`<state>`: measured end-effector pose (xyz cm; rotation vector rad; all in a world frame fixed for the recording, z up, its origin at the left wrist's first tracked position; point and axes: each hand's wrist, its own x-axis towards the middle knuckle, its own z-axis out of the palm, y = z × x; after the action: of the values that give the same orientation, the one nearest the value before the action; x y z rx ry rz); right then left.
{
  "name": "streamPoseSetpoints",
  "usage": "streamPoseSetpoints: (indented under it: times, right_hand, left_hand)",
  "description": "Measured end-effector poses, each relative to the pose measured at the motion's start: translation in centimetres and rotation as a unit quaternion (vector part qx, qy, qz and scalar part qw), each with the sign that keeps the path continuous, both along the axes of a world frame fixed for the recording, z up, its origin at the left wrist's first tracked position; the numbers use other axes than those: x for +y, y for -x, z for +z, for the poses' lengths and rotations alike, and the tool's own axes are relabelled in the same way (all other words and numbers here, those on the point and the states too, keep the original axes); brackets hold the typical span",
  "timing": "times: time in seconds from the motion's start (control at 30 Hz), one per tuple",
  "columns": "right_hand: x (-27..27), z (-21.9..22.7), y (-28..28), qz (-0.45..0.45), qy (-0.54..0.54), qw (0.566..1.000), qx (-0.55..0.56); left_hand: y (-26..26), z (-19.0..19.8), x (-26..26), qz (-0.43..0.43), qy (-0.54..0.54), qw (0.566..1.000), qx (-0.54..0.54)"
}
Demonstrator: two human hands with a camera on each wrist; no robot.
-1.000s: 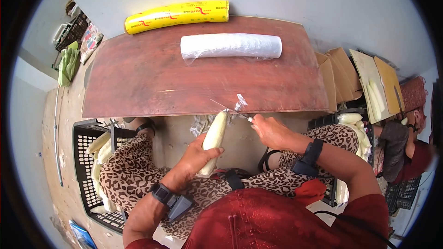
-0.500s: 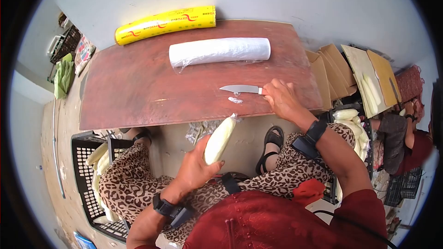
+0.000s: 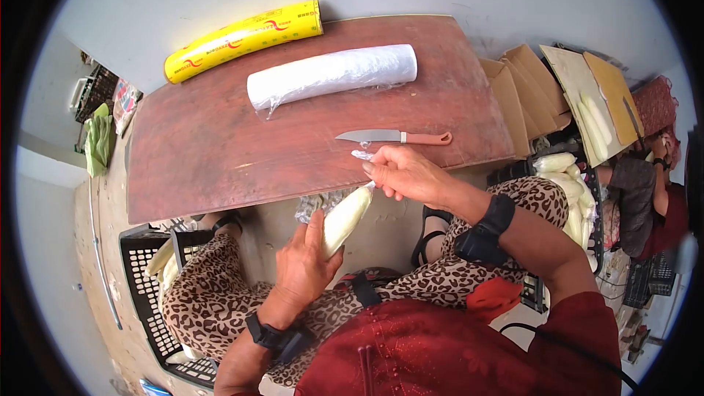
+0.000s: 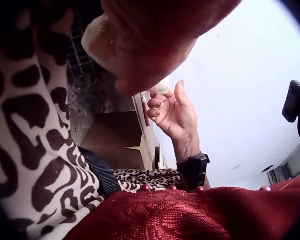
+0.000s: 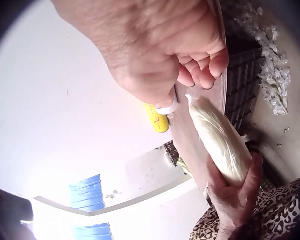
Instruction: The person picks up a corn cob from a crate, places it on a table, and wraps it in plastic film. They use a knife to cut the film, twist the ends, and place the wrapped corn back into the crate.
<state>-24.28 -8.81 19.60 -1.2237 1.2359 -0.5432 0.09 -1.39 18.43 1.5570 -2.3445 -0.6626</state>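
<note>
My left hand (image 3: 312, 253) grips a pale corn cob (image 3: 346, 218) wrapped in clear film, held over my lap just below the table's front edge. My right hand (image 3: 375, 170) hovers at the cob's upper tip with its fingers curled, pinching a scrap of plastic film (image 5: 170, 106). In the right wrist view the cob (image 5: 217, 140) points up towards those fingers. A knife (image 3: 392, 136) with an orange handle lies on the brown table (image 3: 220, 154), just beyond my right hand. The left wrist view shows the cob's end (image 4: 97, 37) and my right hand (image 4: 160, 105) with curled fingers.
A white roll of cling film (image 3: 330, 73) and a yellow film box (image 3: 242, 38) lie at the table's far side. A black crate (image 3: 143, 279) with cobs stands at my left, more cobs (image 3: 561, 176) and cardboard boxes (image 3: 528, 103) at my right. Another person (image 3: 653, 205) sits far right.
My right hand laid the knife on the table, let go of it and came back to the cob's tip. My left hand kept hold of the cob.
</note>
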Motion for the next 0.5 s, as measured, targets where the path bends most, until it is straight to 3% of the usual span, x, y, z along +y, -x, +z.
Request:
streamPoseSetpoints:
  times: [0.3, 0.5]
  right_hand:
    - [0.0, -0.7, 0.0, -0.013, -0.059, 0.998, 0.019]
    - [-0.2, -1.8, 0.1, -0.023, -0.027, 0.999, -0.036]
  left_hand:
    - [0.2, -0.1, -0.1, -0.036, 0.055, 0.997, -0.052]
    - [0.1, -0.2, -0.2, -0.027, 0.057, 0.998, -0.027]
